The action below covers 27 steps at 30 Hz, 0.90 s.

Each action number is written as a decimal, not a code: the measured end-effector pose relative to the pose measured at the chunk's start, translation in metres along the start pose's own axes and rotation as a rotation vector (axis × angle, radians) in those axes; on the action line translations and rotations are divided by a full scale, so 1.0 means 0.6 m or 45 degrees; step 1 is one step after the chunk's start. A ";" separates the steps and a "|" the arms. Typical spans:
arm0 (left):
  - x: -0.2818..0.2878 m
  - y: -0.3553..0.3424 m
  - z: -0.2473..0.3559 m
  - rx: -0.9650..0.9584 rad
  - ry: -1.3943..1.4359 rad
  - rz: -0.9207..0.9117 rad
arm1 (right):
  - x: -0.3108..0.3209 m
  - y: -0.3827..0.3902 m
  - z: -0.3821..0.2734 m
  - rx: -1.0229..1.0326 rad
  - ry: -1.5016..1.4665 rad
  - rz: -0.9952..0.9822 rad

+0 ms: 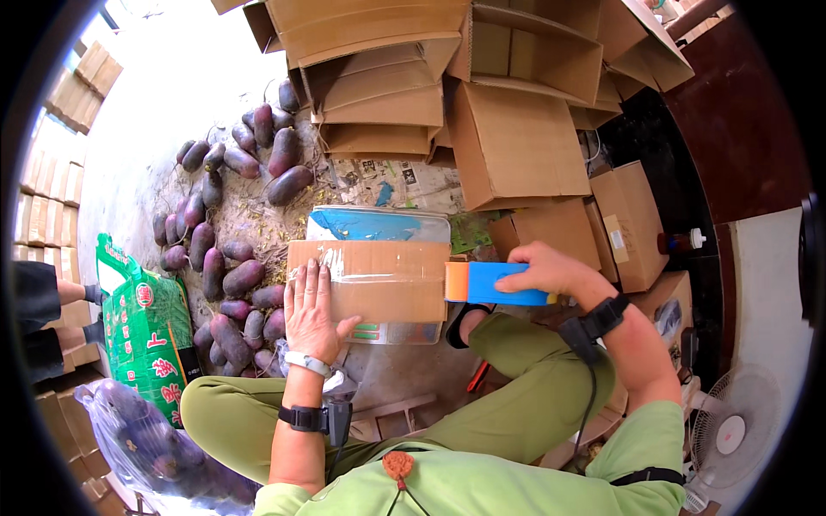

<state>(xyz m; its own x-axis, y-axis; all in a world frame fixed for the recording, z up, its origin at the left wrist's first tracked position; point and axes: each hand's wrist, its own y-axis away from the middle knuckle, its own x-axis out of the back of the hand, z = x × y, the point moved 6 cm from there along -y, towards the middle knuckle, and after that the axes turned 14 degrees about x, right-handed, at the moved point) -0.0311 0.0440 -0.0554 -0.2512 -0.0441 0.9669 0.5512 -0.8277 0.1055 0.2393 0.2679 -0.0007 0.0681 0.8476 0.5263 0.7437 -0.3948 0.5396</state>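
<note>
A closed cardboard box [387, 303] lies in front of me, with shiny clear tape across its top. My left hand [311, 311] rests flat on the box's left part, fingers stretched out and thumb apart. In my right hand [551, 268] is a blue and orange tape dispenser [503, 284], its orange end at the right edge of the box. Beneath the box, a clear plastic bin [434, 230] with a blue patch shows at the far and near sides.
Dark purple radishes [244, 279] cover the floor at left, beside a green printed sack [155, 314] and a clear bag [142, 434] of similar roots. Open cardboard boxes [374, 103] pile up ahead. A fan [730, 434] stands at right; another person's legs [43, 297] show far left.
</note>
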 end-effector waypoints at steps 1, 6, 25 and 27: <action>-0.004 0.000 0.003 -0.007 -0.020 -0.011 | -0.003 -0.002 0.013 0.009 -0.029 0.024; -0.013 0.000 0.079 0.025 -0.154 -0.238 | -0.016 -0.024 0.051 0.100 -0.075 0.113; -0.051 0.015 0.156 -0.289 -0.253 -0.129 | -0.078 -0.068 0.021 0.428 -0.284 0.074; -0.051 0.014 0.156 -0.314 -0.252 -0.120 | -0.064 -0.042 0.050 0.395 -0.314 0.047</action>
<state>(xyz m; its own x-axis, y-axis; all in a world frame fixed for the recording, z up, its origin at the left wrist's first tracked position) 0.0556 0.0909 -0.0624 -0.1187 0.1287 0.9846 0.3178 -0.9345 0.1605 0.2377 0.2561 -0.0540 0.2284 0.9094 0.3477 0.9006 -0.3330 0.2793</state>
